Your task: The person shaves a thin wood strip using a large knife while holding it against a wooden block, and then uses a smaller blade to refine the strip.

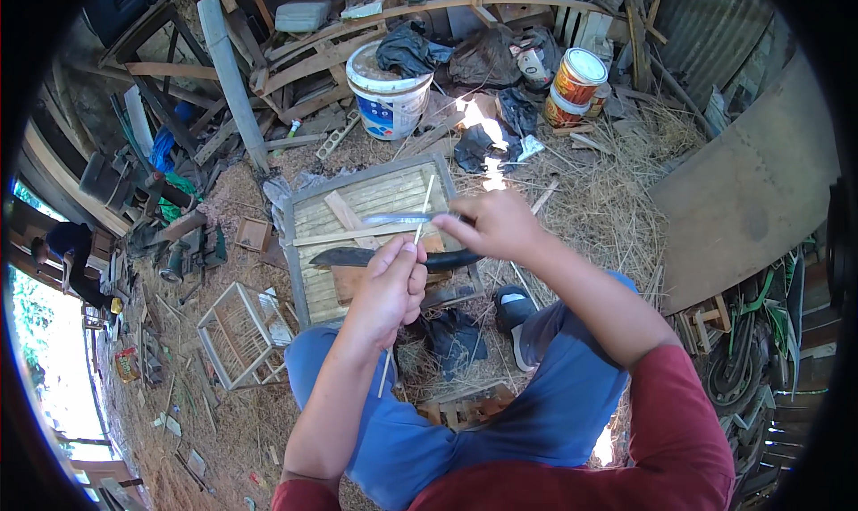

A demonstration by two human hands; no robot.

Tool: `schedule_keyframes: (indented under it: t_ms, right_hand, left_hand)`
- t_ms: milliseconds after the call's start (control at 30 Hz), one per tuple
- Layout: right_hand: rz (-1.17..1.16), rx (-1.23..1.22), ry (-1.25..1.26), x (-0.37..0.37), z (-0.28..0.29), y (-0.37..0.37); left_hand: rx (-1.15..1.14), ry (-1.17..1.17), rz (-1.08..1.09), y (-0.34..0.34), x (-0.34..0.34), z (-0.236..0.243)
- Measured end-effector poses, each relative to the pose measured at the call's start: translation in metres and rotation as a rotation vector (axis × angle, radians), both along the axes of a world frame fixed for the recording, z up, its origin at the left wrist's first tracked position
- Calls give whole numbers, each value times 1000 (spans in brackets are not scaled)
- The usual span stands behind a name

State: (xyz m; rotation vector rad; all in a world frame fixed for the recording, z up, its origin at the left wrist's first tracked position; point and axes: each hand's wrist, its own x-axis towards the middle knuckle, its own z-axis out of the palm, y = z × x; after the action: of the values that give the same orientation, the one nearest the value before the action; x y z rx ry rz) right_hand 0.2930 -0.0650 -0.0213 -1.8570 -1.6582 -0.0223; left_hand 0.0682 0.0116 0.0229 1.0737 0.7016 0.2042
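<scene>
My left hand (391, 283) is closed around a thin pale stick (430, 189), which slants upward past my fingers and comes out below the hand. My right hand (496, 225) grips a knife, its fingers wrapped round the handle. The knife's blade (393, 218) points left and crosses the stick just above my left hand; whether it touches cannot be made out. Beneath my hands lies a large dark-bladed knife (344, 258) with a black curved handle, over a wooden block (349, 283) partly hidden by my left hand. A framed slatted panel (393, 185) spreads under these.
Wood strips (344, 212) lie on the panel. Beyond it stand a white bucket (389, 100) and stacked paint tins (576, 87). A small slatted wooden cage (246, 332) sits to the left, a large board (751, 189) to the right. Another person (71, 252) is far left.
</scene>
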Motion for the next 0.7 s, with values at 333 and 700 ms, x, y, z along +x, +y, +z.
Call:
schedule_keyframes:
  t_ms: [333,700]
  right_hand:
    - [-167,-76,-8,19,5,12]
    - [-200,-158,219,19,6,2]
  left_hand:
    - [-183,-63,-5,8,2,-5]
    - [-117,-34,53,4,5,-1]
